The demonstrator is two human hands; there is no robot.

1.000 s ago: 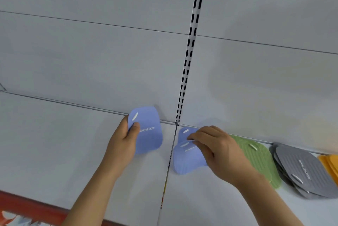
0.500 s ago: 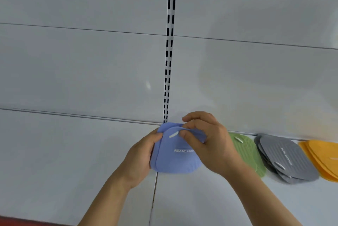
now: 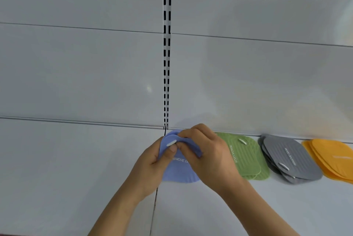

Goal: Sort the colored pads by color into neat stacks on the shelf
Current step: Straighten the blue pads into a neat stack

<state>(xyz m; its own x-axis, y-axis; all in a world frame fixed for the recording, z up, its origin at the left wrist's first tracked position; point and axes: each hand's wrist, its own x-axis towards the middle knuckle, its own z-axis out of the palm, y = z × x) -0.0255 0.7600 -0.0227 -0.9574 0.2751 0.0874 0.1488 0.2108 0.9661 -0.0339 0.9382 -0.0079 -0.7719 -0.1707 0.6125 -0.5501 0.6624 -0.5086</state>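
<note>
A small stack of blue pads (image 3: pixel 178 172) lies on the white shelf (image 3: pixel 76 159) at the seam between two shelf boards. My left hand (image 3: pixel 152 165) grips the stack's left edge, thumb on top near a white slot. My right hand (image 3: pixel 208 155) pinches the upper edge of the top blue pad, which bends upward. To the right lie a green stack (image 3: pixel 246 155), a grey stack (image 3: pixel 290 159) and an orange stack (image 3: pixel 334 157), side by side along the back wall.
A slotted metal upright (image 3: pixel 167 48) runs up the white back panel above the blue pads. The shelf stretches bare to the left and towards the front.
My left hand brought its blue pad right onto the other blue pads. Both hands now hold the joined stack, and the top pad's edge has curled up.
</note>
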